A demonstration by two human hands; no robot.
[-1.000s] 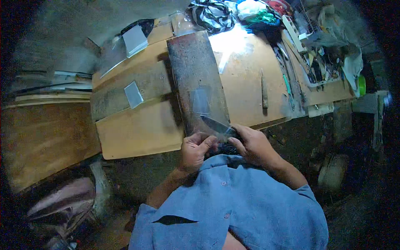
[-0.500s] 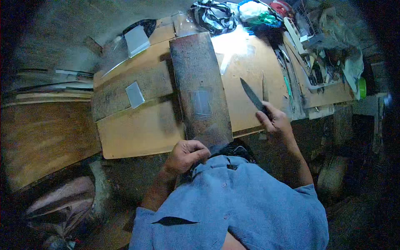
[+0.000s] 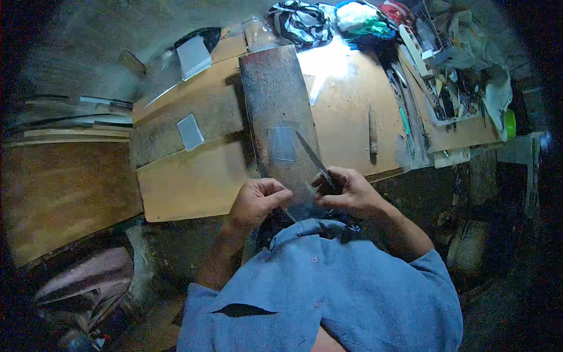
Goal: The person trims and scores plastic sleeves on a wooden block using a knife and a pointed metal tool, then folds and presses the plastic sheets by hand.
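My right hand (image 3: 349, 190) is wrapped round a knife (image 3: 312, 152), its dark, tapered blade pointing up and left over a dark wooden board (image 3: 272, 76). My left hand (image 3: 258, 202) is closed in a pinch at the near end of that board. A thin piece (image 3: 289, 215) shows below its fingertips, seen nearly edge-on; most of it is hidden. On the board, just beyond the hands, lies a clear rectangular sheet (image 3: 282, 144). Another small pale sheet (image 3: 190, 132) rests on the table to the left.
A slender tool with a wooden handle (image 3: 373, 138) lies on the table (image 3: 346, 135) to the right. Farther right are a tray of tools (image 3: 454, 117) and a green-handled tool (image 3: 404, 119). Pale stacked sheets (image 3: 193, 57) sit at back left, a striped bag (image 3: 300, 23) at the back.
My right hand has brought the knife leftward, from above the right table to over the dark board. My left hand has risen slightly, and the piece it holds has turned.
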